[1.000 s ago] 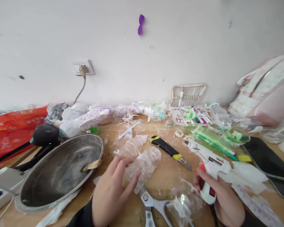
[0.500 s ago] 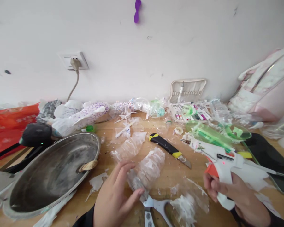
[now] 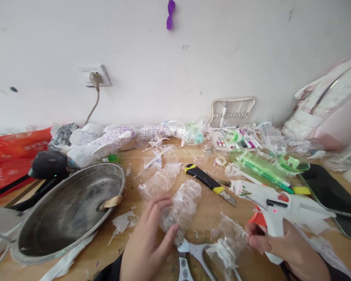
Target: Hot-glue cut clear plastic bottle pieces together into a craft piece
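The left hand [image 3: 148, 244] lies at 6 o'clock, fingers [image 3: 156, 205] curled loosely round a crumpled clear bottle [image 3: 183, 207] on the counter [image 3: 207, 214]. The right hand [image 3: 286, 246], at 5 o'clock, has its fingers wrapped tight around a white glue gun [image 3: 276, 210], its orange nozzle pointing left. Between the hands lie scissors [image 3: 190, 253] and shredded plastic [image 3: 228, 244]. A steel pan [image 3: 70, 212] crowds in at 9 o'clock. Beyond the bottle, at 12 o'clock, lies a yellow-black knife [image 3: 209, 183]; green plastic pieces [image 3: 260, 168] sit at 2 o'clock.
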Available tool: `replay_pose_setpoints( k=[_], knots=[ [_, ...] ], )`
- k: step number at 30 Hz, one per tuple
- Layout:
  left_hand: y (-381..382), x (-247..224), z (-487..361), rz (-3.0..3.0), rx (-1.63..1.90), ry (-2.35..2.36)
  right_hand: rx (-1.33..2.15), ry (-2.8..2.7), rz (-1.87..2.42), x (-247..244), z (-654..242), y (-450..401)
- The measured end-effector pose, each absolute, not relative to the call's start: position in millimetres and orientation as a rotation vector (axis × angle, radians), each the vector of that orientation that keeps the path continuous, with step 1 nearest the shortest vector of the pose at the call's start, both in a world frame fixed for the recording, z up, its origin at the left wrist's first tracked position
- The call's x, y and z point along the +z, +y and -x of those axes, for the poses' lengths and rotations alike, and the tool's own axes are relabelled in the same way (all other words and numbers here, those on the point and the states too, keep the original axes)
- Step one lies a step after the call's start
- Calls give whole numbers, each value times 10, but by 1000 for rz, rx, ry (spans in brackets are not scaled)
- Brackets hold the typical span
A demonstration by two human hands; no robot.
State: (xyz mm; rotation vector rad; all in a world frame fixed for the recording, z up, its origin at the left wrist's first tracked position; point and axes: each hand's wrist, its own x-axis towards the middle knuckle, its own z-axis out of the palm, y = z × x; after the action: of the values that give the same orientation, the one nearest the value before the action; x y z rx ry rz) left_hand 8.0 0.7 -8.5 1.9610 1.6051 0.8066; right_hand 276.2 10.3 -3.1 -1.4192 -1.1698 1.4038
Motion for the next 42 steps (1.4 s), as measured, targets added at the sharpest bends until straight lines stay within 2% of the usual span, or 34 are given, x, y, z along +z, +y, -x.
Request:
replay_pose_setpoints(
  k=[4, 10, 16, 22, 28, 34, 42],
  knots=[
    [43, -40, -55, -1553, 698, 1521, 1524, -1109, 1372, -97, -2835, 127],
    [15, 52, -30, -1105, 794, 1351, 1542, -947, 1389, -96, -2816, 132],
    [6, 80, -121, -506, 865, 684, 1641, -622, 1242, -51, -2733, 104],
    [-149, -22, -316, -441, 855, 662, 1827, -627, 1263, -109, -2682, 60],
    [-205, -33, -386, -439, 934, 752, 2140, -833, 978, -315, -2694, 52],
    [-186, -35, -380, -486, 947, 752, 1992, -757, 1105, -192, -2650, 33],
    [-160, -171, -414, -336, 1040, 590, 2097, -692, 1030, -269, -2612, -25]
  ],
)
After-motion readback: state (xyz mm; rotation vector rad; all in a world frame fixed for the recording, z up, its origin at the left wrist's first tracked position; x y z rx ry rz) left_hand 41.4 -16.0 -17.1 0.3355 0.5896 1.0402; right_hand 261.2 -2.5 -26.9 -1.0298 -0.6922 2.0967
